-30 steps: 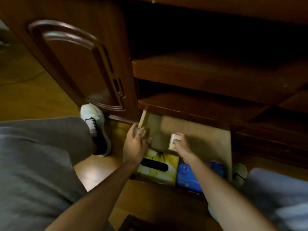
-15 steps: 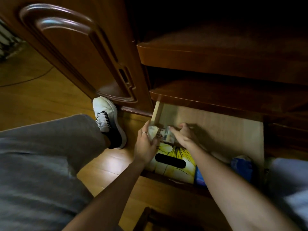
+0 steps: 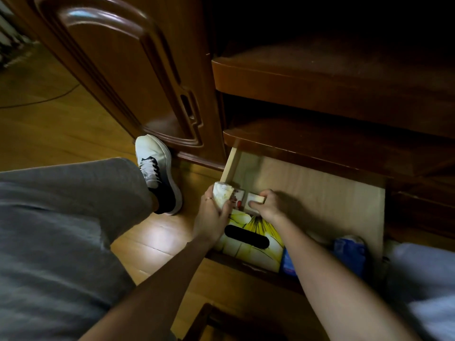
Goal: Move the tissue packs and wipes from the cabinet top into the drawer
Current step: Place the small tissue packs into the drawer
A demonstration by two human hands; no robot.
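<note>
Dim cabinet, drawer [image 3: 320, 193] open at floor level: my left hand [image 3: 211, 215] is closed round a soft pack [image 3: 222, 194], my right hand [image 3: 268, 205] pinches a small one [image 3: 256, 199], both over the tissue box [image 3: 248, 237]; light, squashy, best gripped by the sides.

The right forearm [image 3: 317, 264] hides most of the blue pack [image 3: 350, 252].

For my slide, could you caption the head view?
Both hands, left and right, set small tissue packs into the open drawer.
</note>
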